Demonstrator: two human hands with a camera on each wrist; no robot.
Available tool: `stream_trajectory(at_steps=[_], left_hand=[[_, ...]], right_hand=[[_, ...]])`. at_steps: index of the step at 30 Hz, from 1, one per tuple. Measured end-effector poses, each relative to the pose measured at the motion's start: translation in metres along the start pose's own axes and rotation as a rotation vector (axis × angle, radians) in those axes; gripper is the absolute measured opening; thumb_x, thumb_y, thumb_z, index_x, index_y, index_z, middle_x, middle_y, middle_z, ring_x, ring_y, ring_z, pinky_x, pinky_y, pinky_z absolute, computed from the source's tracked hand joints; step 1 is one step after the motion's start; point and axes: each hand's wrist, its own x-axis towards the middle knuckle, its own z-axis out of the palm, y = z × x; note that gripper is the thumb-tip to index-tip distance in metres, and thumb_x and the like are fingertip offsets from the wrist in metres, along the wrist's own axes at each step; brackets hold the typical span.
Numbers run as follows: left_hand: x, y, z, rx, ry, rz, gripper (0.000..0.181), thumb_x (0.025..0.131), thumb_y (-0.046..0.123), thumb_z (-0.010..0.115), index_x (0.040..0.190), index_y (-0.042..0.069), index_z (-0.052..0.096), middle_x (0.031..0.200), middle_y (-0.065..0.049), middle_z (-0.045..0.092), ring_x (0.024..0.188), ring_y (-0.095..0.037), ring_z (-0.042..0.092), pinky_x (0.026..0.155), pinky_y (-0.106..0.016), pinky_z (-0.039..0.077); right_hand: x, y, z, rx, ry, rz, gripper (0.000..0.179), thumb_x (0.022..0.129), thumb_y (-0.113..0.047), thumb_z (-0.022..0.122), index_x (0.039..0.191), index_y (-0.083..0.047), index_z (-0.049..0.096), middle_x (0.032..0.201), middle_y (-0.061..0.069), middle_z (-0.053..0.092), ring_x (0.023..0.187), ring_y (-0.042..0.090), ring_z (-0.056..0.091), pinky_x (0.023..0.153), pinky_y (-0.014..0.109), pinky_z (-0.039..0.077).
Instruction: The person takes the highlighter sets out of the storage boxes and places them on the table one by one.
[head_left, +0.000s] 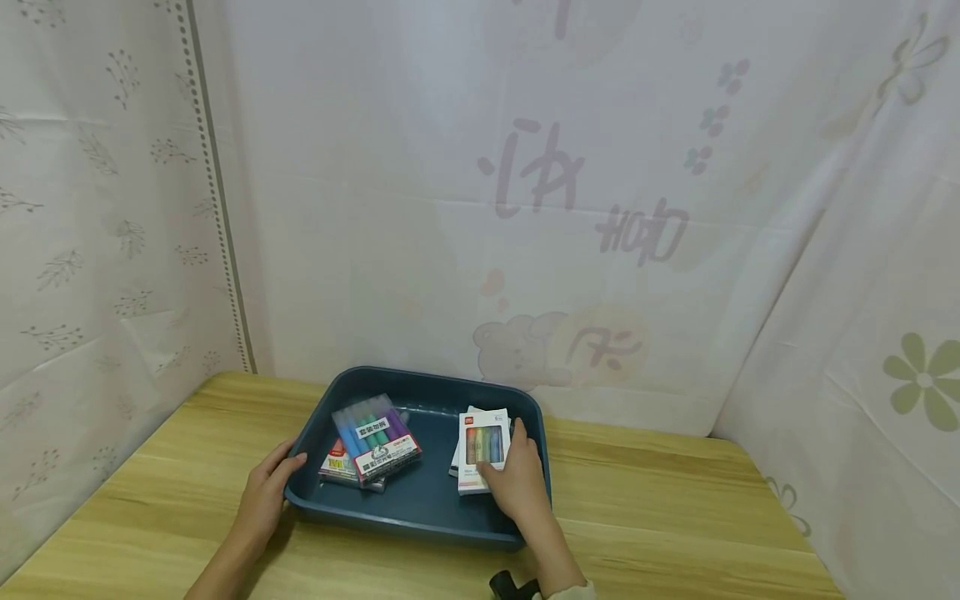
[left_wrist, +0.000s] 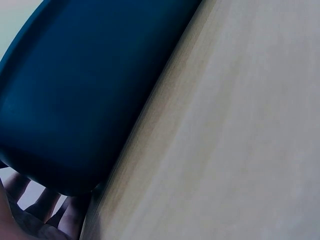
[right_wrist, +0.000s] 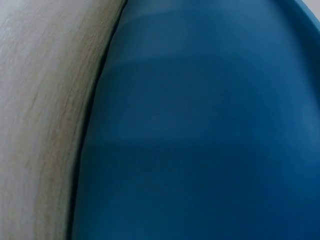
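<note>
A dark blue plastic tray (head_left: pixel 405 529) sits on the wooden table. At its left end my left hand (head_left: pixel 264 492) grips the rim, thumb over the edge and fingers along the outer wall; in the left wrist view those fingers (left_wrist: pixel 74 215) show below the tray corner. My right hand (head_left: pixel 521 477) reaches in over the near right side and pinches a white box (head_left: pixel 472 479) with a window showing coloured sticks. Another white pack (head_left: pixel 454 458) lies partly hidden beneath it. On the left of the tray, a clear pack of coloured markers (head_left: pixel 378 437) lies tilted over a red-and-white pack (head_left: pixel 336 463).
The wooden table (head_left: pixel 660 500) stretches out on both sides of the tray. Printed white curtains (head_left: pixel 375 208) hang behind and at both sides. A black object (head_left: pixel 510 586) shows beside my right wrist. Only the tray's outer wall (right_wrist: pixel 200 125) and tabletop fill the right wrist view.
</note>
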Motion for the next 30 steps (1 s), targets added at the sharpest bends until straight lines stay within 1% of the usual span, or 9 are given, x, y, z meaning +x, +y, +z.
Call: stream_trajectory(at_steps=[3, 6, 9, 11, 13, 17, 22, 25, 30], left_hand=[[0.0004, 0.0002, 0.0001, 0.000, 0.000, 0.001, 0.056, 0.108, 0.031, 0.043, 0.155, 0.002, 0.037, 0.155, -0.026, 0.043, 0.098, 0.018, 0.047, 0.084, -0.009, 0.044], [-0.0001, 0.0005, 0.0002, -0.006, 0.001, -0.002, 0.056, 0.108, 0.031, 0.043, 0.155, 0.002, 0.037, 0.155, -0.025, 0.043, 0.098, 0.019, 0.047, 0.084, -0.008, 0.044], [0.0001, 0.0003, 0.0001, -0.002, 0.001, -0.004, 0.056, 0.108, 0.031, 0.043, 0.155, 0.002, 0.037, 0.155, -0.025, 0.043, 0.098, 0.020, 0.046, 0.084, -0.008, 0.044], [0.0004, 0.0001, -0.0001, 0.006, -0.001, -0.007, 0.056, 0.108, 0.032, 0.043, 0.155, 0.002, 0.037, 0.155, -0.025, 0.042, 0.098, 0.020, 0.045, 0.084, -0.008, 0.043], [0.0008, 0.0001, -0.0001, 0.011, -0.002, -0.009, 0.057, 0.108, 0.033, 0.043, 0.155, 0.002, 0.037, 0.156, -0.025, 0.042, 0.098, 0.021, 0.045, 0.084, -0.007, 0.042], [0.0006, 0.0008, 0.0002, 0.008, -0.001, -0.008, 0.057, 0.108, 0.033, 0.043, 0.155, 0.003, 0.037, 0.156, -0.025, 0.042, 0.098, 0.021, 0.044, 0.084, -0.007, 0.042], [-0.0004, 0.0017, 0.0002, -0.002, -0.004, -0.003, 0.056, 0.108, 0.031, 0.042, 0.155, 0.002, 0.036, 0.156, -0.025, 0.041, 0.099, 0.021, 0.045, 0.084, -0.008, 0.043], [-0.0006, 0.0019, 0.0003, -0.002, -0.008, 0.001, 0.056, 0.108, 0.032, 0.042, 0.155, 0.002, 0.036, 0.156, -0.025, 0.041, 0.099, 0.021, 0.045, 0.085, -0.008, 0.044], [-0.0018, 0.0025, 0.0005, 0.000, -0.001, -0.006, 0.056, 0.108, 0.032, 0.042, 0.155, 0.003, 0.036, 0.156, -0.025, 0.042, 0.098, 0.021, 0.045, 0.084, -0.008, 0.044]], right_hand=[[0.0000, -0.0022, -0.0023, 0.015, 0.009, -0.007, 0.081, 0.079, -0.008, 0.082, 0.145, 0.012, 0.039, 0.124, 0.032, 0.057, 0.103, 0.039, 0.061, 0.089, 0.055, 0.051], [-0.0005, -0.0047, -0.0042, 0.022, 0.017, -0.001, 0.076, 0.078, -0.007, 0.082, 0.142, 0.010, 0.044, 0.117, 0.029, 0.059, 0.095, 0.033, 0.060, 0.082, 0.050, 0.052], [-0.0007, -0.0046, -0.0041, 0.050, 0.010, 0.025, 0.076, 0.078, -0.005, 0.081, 0.143, 0.010, 0.044, 0.117, 0.030, 0.057, 0.093, 0.033, 0.060, 0.066, 0.043, 0.057], [-0.0011, -0.0045, -0.0040, 0.071, 0.002, 0.039, 0.075, 0.079, -0.004, 0.080, 0.144, 0.010, 0.044, 0.118, 0.031, 0.056, 0.093, 0.034, 0.060, 0.055, 0.036, 0.056], [-0.0013, -0.0049, -0.0044, 0.096, -0.010, 0.050, 0.074, 0.080, -0.002, 0.079, 0.145, 0.009, 0.043, 0.117, 0.031, 0.055, 0.091, 0.034, 0.061, 0.046, 0.030, 0.054], [-0.0009, -0.0057, -0.0055, 0.111, -0.026, 0.058, 0.072, 0.082, 0.000, 0.076, 0.146, 0.006, 0.044, 0.115, 0.029, 0.057, 0.085, 0.028, 0.062, 0.045, 0.027, 0.052], [0.0004, -0.0036, -0.0067, 0.169, -0.044, 0.050, 0.071, 0.083, 0.003, 0.072, 0.148, 0.003, 0.044, 0.112, 0.026, 0.059, 0.067, 0.019, 0.062, 0.046, 0.029, 0.054], [0.0017, -0.0015, -0.0065, 0.195, -0.047, 0.037, 0.070, 0.083, 0.004, 0.071, 0.148, 0.002, 0.044, 0.113, 0.027, 0.061, 0.059, 0.015, 0.061, 0.044, 0.029, 0.053], [0.0027, -0.0009, -0.0064, 0.189, -0.037, 0.035, 0.068, 0.083, 0.002, 0.072, 0.147, -0.001, 0.048, 0.118, 0.026, 0.061, 0.063, 0.015, 0.062, 0.044, 0.028, 0.052]])
